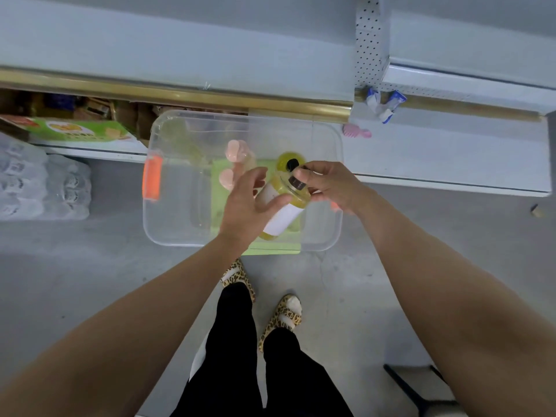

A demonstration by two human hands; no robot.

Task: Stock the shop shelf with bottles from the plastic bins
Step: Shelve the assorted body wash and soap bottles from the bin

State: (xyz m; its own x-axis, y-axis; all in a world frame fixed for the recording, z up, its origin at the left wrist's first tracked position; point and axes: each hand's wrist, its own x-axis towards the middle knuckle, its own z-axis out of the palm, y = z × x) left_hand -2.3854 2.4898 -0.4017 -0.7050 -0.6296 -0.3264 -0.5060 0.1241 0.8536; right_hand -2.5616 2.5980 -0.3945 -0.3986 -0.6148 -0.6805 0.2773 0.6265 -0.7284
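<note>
At the left of the clear bin (177, 224), two pink-capped bottles (237, 150) wait inside. My left hand (246, 206) wraps the yellow bottle (284, 216) just above the bin, thumb across its white label. My right hand (331, 185) pinches it at the black cap. A second yellow bottle (290, 162) sits beneath. The shelf (451, 164) on the right shows none of these bottles, so I judge most of the stocking is left.

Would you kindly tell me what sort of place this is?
Most likely a small shop aisle: white shelving with a gold price rail and pegboard back, shrink-wrapped drink packs on the floor, and a yellow bottle held over a clear plastic bin.
</note>
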